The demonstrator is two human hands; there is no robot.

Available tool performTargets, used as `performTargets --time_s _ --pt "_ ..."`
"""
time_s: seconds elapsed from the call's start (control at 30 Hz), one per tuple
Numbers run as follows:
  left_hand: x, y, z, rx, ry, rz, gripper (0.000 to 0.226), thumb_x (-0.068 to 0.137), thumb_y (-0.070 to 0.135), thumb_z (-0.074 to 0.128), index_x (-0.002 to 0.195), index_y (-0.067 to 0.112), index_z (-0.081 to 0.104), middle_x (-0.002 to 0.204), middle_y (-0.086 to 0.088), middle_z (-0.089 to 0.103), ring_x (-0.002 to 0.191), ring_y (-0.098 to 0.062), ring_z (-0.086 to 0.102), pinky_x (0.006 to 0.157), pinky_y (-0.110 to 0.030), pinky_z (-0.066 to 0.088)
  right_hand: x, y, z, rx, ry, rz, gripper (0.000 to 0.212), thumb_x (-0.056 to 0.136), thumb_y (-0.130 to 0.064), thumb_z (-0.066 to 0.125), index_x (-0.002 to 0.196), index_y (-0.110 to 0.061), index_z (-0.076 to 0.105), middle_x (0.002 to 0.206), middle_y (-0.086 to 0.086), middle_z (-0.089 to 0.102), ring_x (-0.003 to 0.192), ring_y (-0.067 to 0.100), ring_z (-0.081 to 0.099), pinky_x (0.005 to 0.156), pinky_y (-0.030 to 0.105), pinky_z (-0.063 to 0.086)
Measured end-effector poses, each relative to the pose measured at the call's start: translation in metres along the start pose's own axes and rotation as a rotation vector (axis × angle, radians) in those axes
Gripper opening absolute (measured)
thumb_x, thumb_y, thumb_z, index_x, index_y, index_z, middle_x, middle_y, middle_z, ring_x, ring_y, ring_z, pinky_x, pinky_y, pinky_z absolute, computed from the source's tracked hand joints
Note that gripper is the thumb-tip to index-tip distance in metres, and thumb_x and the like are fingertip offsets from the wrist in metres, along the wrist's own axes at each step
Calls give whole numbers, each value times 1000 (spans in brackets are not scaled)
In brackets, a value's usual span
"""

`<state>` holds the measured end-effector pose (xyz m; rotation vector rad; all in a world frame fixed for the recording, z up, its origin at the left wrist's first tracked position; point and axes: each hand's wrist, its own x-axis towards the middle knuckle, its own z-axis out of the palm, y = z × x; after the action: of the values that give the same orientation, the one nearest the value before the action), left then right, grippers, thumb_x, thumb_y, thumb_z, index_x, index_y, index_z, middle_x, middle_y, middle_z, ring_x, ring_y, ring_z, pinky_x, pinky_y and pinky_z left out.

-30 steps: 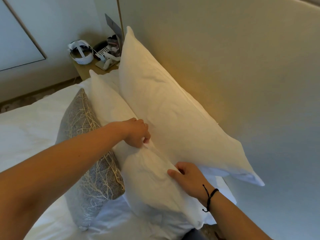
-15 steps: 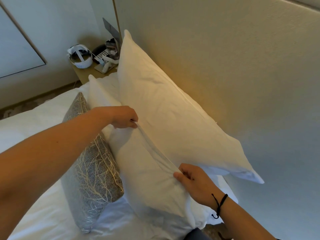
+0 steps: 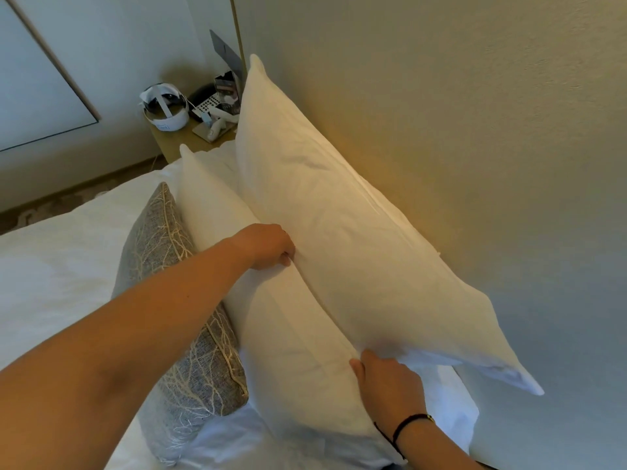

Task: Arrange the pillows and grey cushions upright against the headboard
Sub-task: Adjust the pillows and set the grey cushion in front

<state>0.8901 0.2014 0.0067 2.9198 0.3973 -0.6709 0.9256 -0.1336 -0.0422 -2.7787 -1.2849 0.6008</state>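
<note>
A large white back pillow [image 3: 339,225] stands upright against the beige headboard [image 3: 475,130]. In front of it leans a second white pillow [image 3: 291,340], and a grey cushion [image 3: 190,351] with a pale branch pattern stands in front of that. My left hand [image 3: 268,247] grips the top edge of the front pillow, fingers tucked into the gap between the two pillows. My right hand [image 3: 386,381], a black cord on its wrist, holds the same pillow's near end where it meets the back pillow.
White bedding [image 3: 61,266] spreads to the left. A wooden bedside table [image 3: 176,137] at the far end carries a white headset [image 3: 166,110], a phone and small items. A pale wall panel is at far left.
My left hand has slid along the front pillow's top edge toward the seam between the pillows. The front pillow now sits tighter against the back pillow. The right hand has shifted slightly nearer the pillow's end.
</note>
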Motion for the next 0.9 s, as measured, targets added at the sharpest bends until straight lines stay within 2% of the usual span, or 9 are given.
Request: performTargets --time_s 0.13,0.27,0.37,0.47,0.53,0.6,0.7,0.8,0.9 --pt "-8 -12 4 -87 -20 50 19 94 34 56 110 32 65 110 5 60 109 -16 48 88 -36 45 4 -6 -6 -52 -64 -88 28 102 -44 26 100 -25 47 87 -3 63 78 21 63 57 32 35" --pt "-16 -24 7 -95 40 95 24 98 26 46 113 23 65 109 5 59 105 -15 46 88 -34 45 11 -39 -23 34 76 -189 12 99 -25 42 110 -25 46 97 -5 55 81 19 58 57 29 31" --pt "-14 -26 7 -153 165 98 21 99 24 48 107 21 67 106 5 61 100 -13 44 87 -33 43 43 -74 -43 219 149 -278 24 98 -26 44 121 -23 46 108 -2 53 89 21 56 68 31 43" --pt "-12 -28 5 -226 236 101 17 97 25 53 103 23 69 101 9 62 92 -7 39 81 -31 43 96 -106 -61 427 67 -288 28 98 -27 47 125 -21 47 119 1 50 98 22 54 80 31 44" --pt "-13 -33 6 -253 248 83 15 96 26 56 102 25 69 98 9 63 89 -6 40 78 -32 45 132 -121 -70 509 -12 -267 25 95 -16 52 120 -19 56 122 4 52 104 23 54 86 29 42" --pt "-13 -41 5 -235 238 70 14 94 25 56 101 25 68 93 8 62 87 -8 42 73 -33 46 159 -136 -75 546 -65 -251 24 92 -5 52 110 -14 65 120 7 60 108 25 57 90 30 43" --pt "-8 -61 0 -120 153 90 17 95 30 52 106 26 64 93 7 60 86 -8 41 69 -31 42 180 -155 -72 544 -85 -249 26 89 -1 49 97 -14 70 112 6 67 99 24 61 84 30 48" --pt "-2 -91 -11 86 32 53 28 95 32 42 116 28 60 104 8 61 99 -14 46 78 -33 45 188 -164 -63 494 -41 -227 28 89 -2 50 100 -20 69 107 3 63 92 22 59 76 28 47" --pt "3 -124 -24 347 28 12 31 96 37 39 112 27 63 103 7 62 101 -17 48 83 -33 44 189 -162 -59 439 59 -251 29 92 -4 49 102 -24 66 92 -1 51 76 18 48 66 27 38"
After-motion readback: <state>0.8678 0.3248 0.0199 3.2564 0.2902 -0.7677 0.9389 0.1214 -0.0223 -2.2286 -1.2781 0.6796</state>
